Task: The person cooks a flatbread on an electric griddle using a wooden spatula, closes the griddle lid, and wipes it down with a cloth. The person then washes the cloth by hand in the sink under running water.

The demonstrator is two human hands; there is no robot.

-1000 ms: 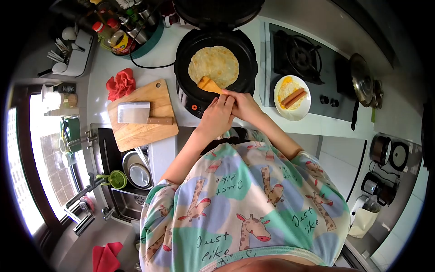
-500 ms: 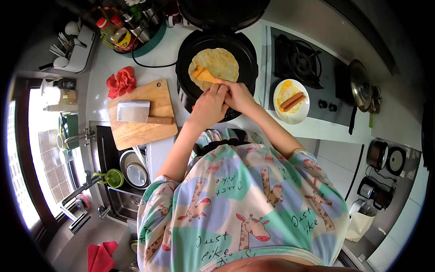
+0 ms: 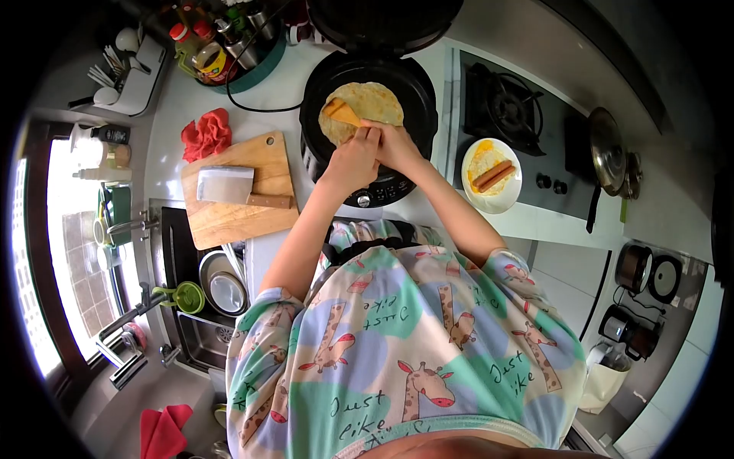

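Left hand (image 3: 353, 161), right hand (image 3: 397, 147): bunched together, gripping spatula (image 3: 341, 112)
Flatbread (image 3: 378, 99): could rip if spatula jabs
Pan (image 3: 420, 93): low hands might get burnt

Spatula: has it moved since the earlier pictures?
Yes. Against the black pan, the spatula has moved up the picture and slightly left, its blade now farther over the flatbread.

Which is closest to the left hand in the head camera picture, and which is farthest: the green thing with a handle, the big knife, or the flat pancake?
Nearest to the left hand first:
1. Flat pancake: just beyond the hand, in the black pan.
2. Big knife: to the left, on the chopping board.
3. Green thing: farther left and lower down.
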